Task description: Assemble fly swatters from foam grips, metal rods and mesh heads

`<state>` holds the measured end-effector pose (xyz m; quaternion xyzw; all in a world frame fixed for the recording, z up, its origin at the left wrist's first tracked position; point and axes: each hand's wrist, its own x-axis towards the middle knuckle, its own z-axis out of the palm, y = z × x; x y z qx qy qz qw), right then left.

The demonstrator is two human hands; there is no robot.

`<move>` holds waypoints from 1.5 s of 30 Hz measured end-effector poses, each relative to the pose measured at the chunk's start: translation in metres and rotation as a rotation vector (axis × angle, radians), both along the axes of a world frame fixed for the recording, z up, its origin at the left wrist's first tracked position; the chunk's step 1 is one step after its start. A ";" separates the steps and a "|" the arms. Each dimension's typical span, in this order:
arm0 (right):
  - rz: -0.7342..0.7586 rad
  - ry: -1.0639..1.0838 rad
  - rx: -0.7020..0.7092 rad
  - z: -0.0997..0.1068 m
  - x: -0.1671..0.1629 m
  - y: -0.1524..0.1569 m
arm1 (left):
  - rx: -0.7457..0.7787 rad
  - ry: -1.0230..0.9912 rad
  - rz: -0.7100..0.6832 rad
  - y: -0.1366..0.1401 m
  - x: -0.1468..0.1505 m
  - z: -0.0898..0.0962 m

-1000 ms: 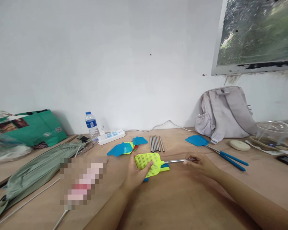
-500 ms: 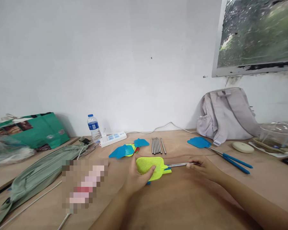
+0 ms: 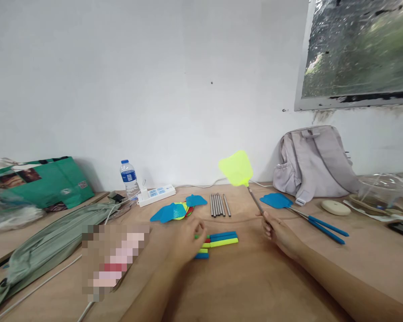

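Note:
My right hand (image 3: pixel 277 232) is closed around the metal rod (image 3: pixel 255 200) of a fly swatter and holds it raised at a slant. At the rod's far end is the yellow-green swatter head (image 3: pixel 237 168), a little blurred. My left hand (image 3: pixel 190 239) is over a group of coloured handle sleeves, fingers curved and thumb a little apart from the forefinger; nothing shows in its grasp. Among these are a blue sleeve (image 3: pixel 223 235) and a yellow sleeve (image 3: pixel 224 242). Red and green ones are partly hidden by my left hand.
Several metal rods (image 3: pixel 217 205) lie behind the sleeves, with loose blue swatter heads (image 3: pixel 169 213) to their left. Two blue-handled swatters (image 3: pixel 325 229) lie at right, near a grey backpack (image 3: pixel 317 163). A power strip (image 3: pixel 157 195) and a water bottle (image 3: pixel 129 179) stand at back left.
My left hand has let go of the yellow-green swatter head and moved onto the sleeves. My right hand has tilted the swatter upright, uncovering the sleeves beneath.

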<state>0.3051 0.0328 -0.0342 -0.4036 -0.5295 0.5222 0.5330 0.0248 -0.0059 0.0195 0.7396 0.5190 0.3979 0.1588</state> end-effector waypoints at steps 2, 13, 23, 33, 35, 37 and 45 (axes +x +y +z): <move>0.032 0.098 -0.013 0.003 -0.005 -0.004 | -0.002 0.346 -0.050 -0.006 0.011 -0.006; 0.002 -0.121 0.003 -0.003 -0.028 -0.019 | -0.070 0.520 -0.089 -0.006 0.022 -0.019; 0.146 -0.144 -0.019 -0.008 -0.022 -0.006 | -0.079 0.459 -0.122 -0.003 0.021 -0.022; 0.247 -0.006 -0.012 0.002 -0.028 -0.017 | -0.080 0.453 -0.156 0.000 0.020 -0.026; 0.220 0.056 -0.023 0.003 -0.028 -0.018 | -0.075 0.476 -0.147 -0.001 0.022 -0.025; 0.206 0.121 -0.014 0.003 -0.027 -0.020 | -0.061 0.509 -0.146 -0.002 0.024 -0.024; 0.317 0.319 -0.001 0.008 -0.021 -0.023 | 0.185 0.546 -0.210 -0.003 0.026 -0.022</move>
